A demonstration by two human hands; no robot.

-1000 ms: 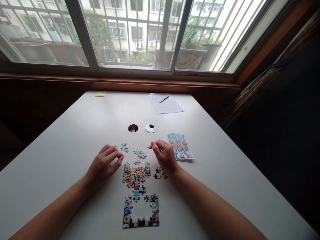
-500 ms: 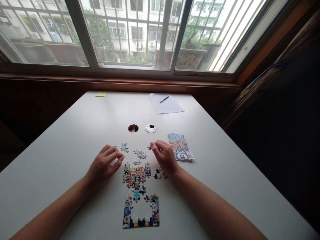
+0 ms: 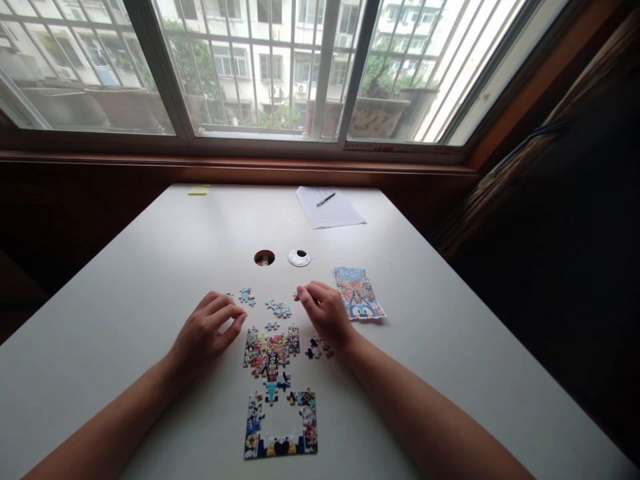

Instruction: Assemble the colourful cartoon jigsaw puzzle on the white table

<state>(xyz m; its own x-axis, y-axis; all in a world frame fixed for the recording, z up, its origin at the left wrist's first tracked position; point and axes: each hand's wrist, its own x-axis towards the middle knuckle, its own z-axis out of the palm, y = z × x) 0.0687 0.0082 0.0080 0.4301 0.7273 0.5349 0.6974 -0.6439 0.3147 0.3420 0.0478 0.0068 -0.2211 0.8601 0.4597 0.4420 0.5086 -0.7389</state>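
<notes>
A part-built colourful jigsaw lies on the white table, with a frame-shaped section nearer me. Loose blue pieces are scattered beyond it, and a few dark ones lie to its right. My left hand rests on the table just left of the jigsaw, fingers loosely curled and holding nothing. My right hand lies right of the loose pieces, its fingertips pinched on a small blue piece.
A printed picture sheet lies right of my right hand. A cable hole and its white cap sit mid-table. Paper with a pen and a yellow sticky pad lie near the far edge, below the window.
Neither hand has moved over the table; the view has shifted very slightly.
</notes>
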